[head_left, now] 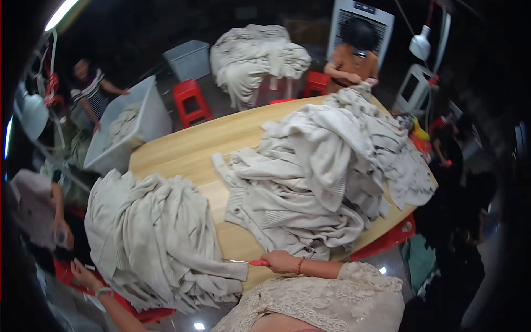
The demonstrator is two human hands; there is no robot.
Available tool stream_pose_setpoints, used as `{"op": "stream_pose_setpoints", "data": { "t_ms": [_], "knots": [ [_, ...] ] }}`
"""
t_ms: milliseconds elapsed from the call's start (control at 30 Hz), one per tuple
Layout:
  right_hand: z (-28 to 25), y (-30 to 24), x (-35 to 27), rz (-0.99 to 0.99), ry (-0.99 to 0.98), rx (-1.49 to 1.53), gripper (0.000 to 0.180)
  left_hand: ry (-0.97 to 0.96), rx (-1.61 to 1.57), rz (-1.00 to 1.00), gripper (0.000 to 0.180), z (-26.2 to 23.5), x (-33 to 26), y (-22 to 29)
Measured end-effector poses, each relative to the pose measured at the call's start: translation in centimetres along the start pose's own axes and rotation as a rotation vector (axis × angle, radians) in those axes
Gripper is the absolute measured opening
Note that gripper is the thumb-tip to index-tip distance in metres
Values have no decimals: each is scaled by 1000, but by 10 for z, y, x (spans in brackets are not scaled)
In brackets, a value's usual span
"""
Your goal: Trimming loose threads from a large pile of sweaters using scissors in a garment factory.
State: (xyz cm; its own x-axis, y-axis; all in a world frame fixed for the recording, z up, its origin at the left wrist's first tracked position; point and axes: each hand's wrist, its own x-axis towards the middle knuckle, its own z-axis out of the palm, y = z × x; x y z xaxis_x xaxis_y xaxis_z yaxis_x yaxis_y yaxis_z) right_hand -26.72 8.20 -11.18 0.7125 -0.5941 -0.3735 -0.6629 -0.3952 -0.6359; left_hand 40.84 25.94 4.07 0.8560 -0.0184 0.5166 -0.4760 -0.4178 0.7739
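Observation:
My right hand [281,261] is closed around the red handle of a tool [258,263] with a thin metal shaft. The shaft points left over the end of a cream knitted sleeve on the left pile of cardigans [155,232]. My left hand [86,276] is raised off the table's left side, beyond that pile, its fingers drawn together; whatever they hold is too small to make out. A larger heap of cream cardigans [298,177], with ribbed edges and dark buttons, lies across the middle and right of the wooden table [182,149].
At the far right, a person in orange [354,61] handles knitwear. Another, in stripes [97,94], stands by a white bin [152,105]. A person on the left [38,199] sits close to my left hand. Red stools [191,102] and a covered garment heap [254,55] stand behind the table.

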Motion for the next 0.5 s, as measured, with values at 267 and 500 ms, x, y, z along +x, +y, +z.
{"op": "stream_pose_setpoints", "data": {
  "t_ms": [267,500],
  "knots": [
    [-2,-9,-5,40,20,26,21,12,-356,18,23,4,46,-13],
    [1,-17,0,19,-17,-60,20,88,-53,88,27,-27,-23,63]
  ]
}}
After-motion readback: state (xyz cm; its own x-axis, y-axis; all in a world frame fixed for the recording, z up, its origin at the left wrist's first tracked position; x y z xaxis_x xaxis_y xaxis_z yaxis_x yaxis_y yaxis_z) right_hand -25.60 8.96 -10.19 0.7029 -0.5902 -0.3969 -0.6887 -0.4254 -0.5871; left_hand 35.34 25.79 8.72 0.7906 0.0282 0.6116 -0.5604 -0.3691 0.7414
